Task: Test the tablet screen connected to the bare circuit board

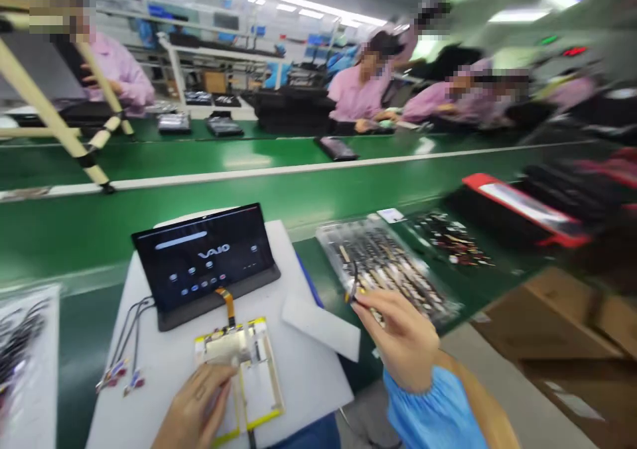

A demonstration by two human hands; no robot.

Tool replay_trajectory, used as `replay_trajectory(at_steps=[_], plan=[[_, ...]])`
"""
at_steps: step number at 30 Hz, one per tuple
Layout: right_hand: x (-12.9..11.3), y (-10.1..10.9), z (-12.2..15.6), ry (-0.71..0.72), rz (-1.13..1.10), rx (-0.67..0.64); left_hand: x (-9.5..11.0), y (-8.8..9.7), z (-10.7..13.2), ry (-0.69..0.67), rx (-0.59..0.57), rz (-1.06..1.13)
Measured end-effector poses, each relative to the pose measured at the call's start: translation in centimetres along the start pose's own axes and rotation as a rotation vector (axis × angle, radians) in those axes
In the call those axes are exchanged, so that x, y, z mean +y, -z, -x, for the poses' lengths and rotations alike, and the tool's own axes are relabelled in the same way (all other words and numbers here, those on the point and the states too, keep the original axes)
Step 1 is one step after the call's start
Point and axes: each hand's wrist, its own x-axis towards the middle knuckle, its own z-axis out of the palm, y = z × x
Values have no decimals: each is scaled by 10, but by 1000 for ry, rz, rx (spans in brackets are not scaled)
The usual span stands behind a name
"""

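Yellow-edged panel (239,379) lay at lower centre on a white mat (149,402), ribbon-cabled to a tablet (202,263). I had the left hand (194,406) resting on it, grip unclear; the right hand (398,339), lower right, pinched a thin wire (354,283) over a clear tray (331,237) of boards (388,266).

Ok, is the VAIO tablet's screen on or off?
On: the screen shows a lit VAIO logo, a pale bar and small round icons.

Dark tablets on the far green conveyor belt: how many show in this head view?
3. Two dark tablets lie side by side left of centre on the far green conveyor belt; a third dark tablet lies further right. Others may be hidden farther along.
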Motion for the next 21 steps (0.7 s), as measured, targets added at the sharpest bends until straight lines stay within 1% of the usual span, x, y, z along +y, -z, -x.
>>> replay_trajectory(at_steps=[3, 6, 8, 10, 15, 21], plan=[[-13, -22, 30, 79, -49, -85, 20, 3, -18, -14, 25, -57], [-20, -49, 55, 181, -87, -228, 31, -2, -28, -1, -12, -113], [-24, -64, 60, 222, -124, -314, 32, -7, -27, 14, -71, -121], [-27, -74, 58, 216, -165, -358, 29, -12, -24, 27, -116, -121], [-25, -85, 44, 140, -189, -359, 19, -20, -18, 65, -134, -104], [-21, -85, 45, 63, -208, -383, 17, -20, -20, 81, -165, -66]])
